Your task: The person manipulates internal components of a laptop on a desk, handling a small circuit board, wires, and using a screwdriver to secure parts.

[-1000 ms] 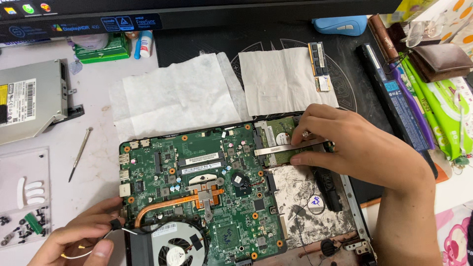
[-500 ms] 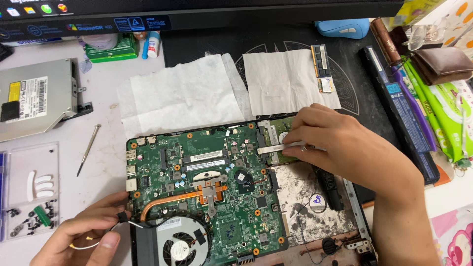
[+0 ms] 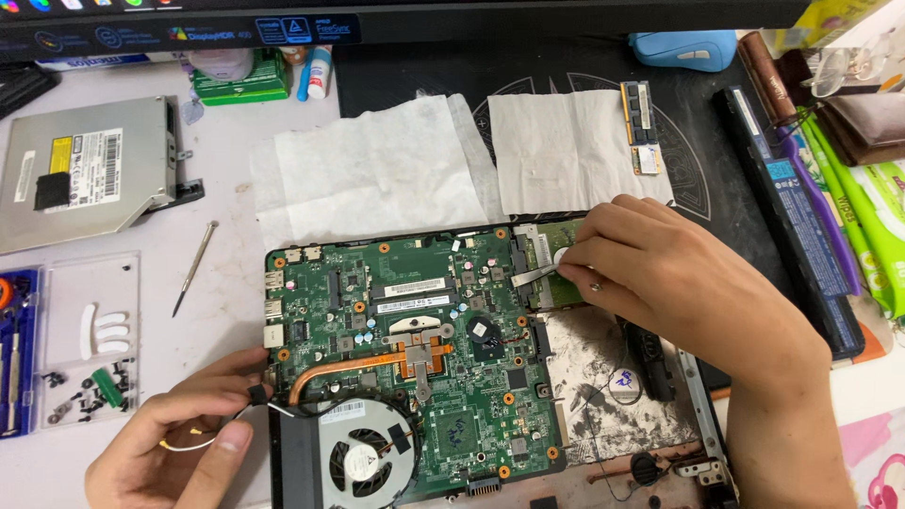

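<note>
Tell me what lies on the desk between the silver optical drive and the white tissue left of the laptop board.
In the head view, a slim metal screwdriver lies on bare desk between the silver optical drive and the white tissue.

Green circuit board [image 3: 415, 349], matt, with glossy solder dots; copper heat pipe [image 3: 349, 368] across it, dull metal shine. Black plastic fan [image 3: 363, 462] below the board. Above the board, two white paper tissues [image 3: 377, 179], crinkled. Left of the board, brushed grey metal disc drive [image 3: 85, 174].
</note>
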